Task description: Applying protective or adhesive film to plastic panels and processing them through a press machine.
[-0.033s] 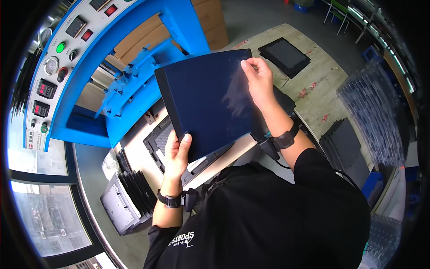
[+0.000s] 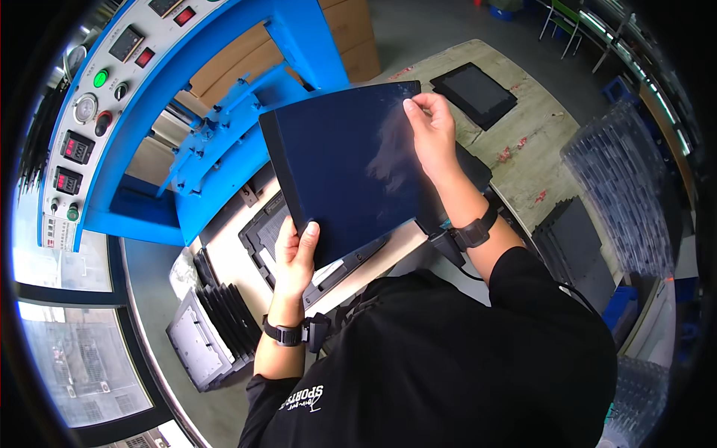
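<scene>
A large dark-blue glossy flat panel (image 2: 336,164) with a black border is held up in front of me, tilted, with a pale smeared reflection on its right side. My left hand (image 2: 296,254) grips its lower left corner, thumb on the front face and fingers mostly hidden behind. At the upper right corner, my right hand (image 2: 432,131) is closed, thumb and forefinger pinched together at the edge. Whether a thin film lies between those fingertips is too small to tell. Below the panel, a black frame-like fixture (image 2: 258,239) lies on the pale bench, partly covered.
A blue press machine (image 2: 224,142) with a control panel (image 2: 89,112) stands to the left. Several dark trays (image 2: 216,328) are stacked at lower left. On the marbled table (image 2: 538,153) lies another black panel (image 2: 474,93). Stacked clear plastic trays (image 2: 620,190) stand at the right.
The panel has shifted very slightly to the right at its top edge, and the reflection on it looks a little different. Both hands are almost where they were.
</scene>
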Action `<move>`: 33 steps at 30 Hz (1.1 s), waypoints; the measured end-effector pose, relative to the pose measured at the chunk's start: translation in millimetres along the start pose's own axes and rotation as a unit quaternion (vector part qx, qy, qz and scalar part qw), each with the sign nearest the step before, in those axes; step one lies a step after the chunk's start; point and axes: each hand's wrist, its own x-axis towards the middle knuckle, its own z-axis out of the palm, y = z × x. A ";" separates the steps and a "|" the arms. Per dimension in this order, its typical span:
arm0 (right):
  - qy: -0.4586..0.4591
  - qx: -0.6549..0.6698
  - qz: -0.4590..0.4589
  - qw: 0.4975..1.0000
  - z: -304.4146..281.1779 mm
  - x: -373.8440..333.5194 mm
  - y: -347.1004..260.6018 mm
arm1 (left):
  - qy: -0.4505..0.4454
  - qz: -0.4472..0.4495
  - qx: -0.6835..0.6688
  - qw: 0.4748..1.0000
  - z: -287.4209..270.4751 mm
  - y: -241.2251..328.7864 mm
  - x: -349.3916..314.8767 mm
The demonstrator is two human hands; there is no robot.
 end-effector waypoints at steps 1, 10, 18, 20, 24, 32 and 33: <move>0.051 -0.031 -0.047 0.997 5.4 -0.7 -4.7 | -0.005 0.012 0.016 1.000 -0.3 -0.1 -0.9; -0.048 -0.072 0.017 0.996 -5.3 2.2 11.6 | 0.014 0.050 0.101 0.993 10.3 14.6 -12.6; -0.041 0.010 -0.050 0.998 -6.5 -0.9 -26.0 | 0.062 0.094 0.198 0.974 8.7 22.9 -25.2; -0.055 -0.028 -0.027 0.998 -8.1 -0.2 -19.9 | 0.079 0.093 0.192 0.974 11.6 20.9 -28.5; -0.012 0.043 -0.039 0.998 9.5 -3.5 -23.7 | 0.077 0.109 0.217 0.967 7.7 23.6 -31.2; -0.036 0.100 -0.019 0.994 7.7 0.5 -14.7 | 0.078 0.131 0.303 0.941 2.1 27.2 -38.3; -0.030 0.114 -0.014 0.993 9.2 -0.9 -16.4 | 0.065 0.128 0.304 0.942 2.6 30.7 -39.3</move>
